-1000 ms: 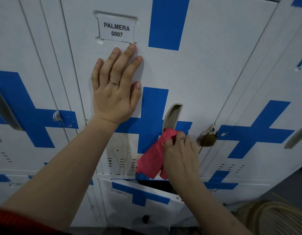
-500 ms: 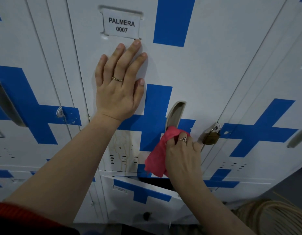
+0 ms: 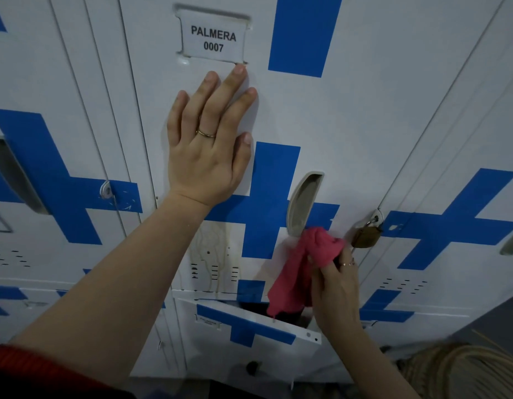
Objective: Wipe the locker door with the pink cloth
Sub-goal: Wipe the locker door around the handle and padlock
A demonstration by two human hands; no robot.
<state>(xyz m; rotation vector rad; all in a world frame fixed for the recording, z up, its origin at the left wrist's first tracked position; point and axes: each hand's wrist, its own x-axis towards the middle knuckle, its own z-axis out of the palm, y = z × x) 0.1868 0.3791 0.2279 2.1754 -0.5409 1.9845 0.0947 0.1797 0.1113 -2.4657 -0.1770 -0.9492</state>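
Left sleeve (image 3: 24, 367): red, at lower left corner, cut off by frame edge.
Woven item (image 3: 462, 370): lower right, coiled tan strands, partly out of frame, too dim to identify.
Right hand (image 3: 334, 286): reaching up from lower right, fingers curled and pinching a bunch of the pink cloth; fingertips mostly buried in fabric, ring on one finger.
Pink cloth (image 3: 301, 266): bunched, long axis running from upper right down to lower left; upper end pressed on the door just below the handle recess, lower end hanging loose over the dark gap of the lower locker door (image 3: 249, 338), which stands ajar and tilts outward.
Left hand (image 3: 209, 148): flat on the door, fingers straight, slightly spread, pointing up; middle fingertip touching the lower edge of the name plate; gold ring on one finger.
Locker door (image 3: 350, 116): white with blue cross, filling centre of view; brownish streaks near the vent slots, beside the left forearm.
Handle recess (image 3: 304, 203): upright, slanted slightly, bottom end just above the cloth.
Padlock (image 3: 366, 234): brass, hanging at the door's right edge, just beside the cloth; shackle partly hidden by hasp.
Name plate (image 3: 213, 38): reads PALMERA 0007.
Neighbouring lockers: cut off on both sides.
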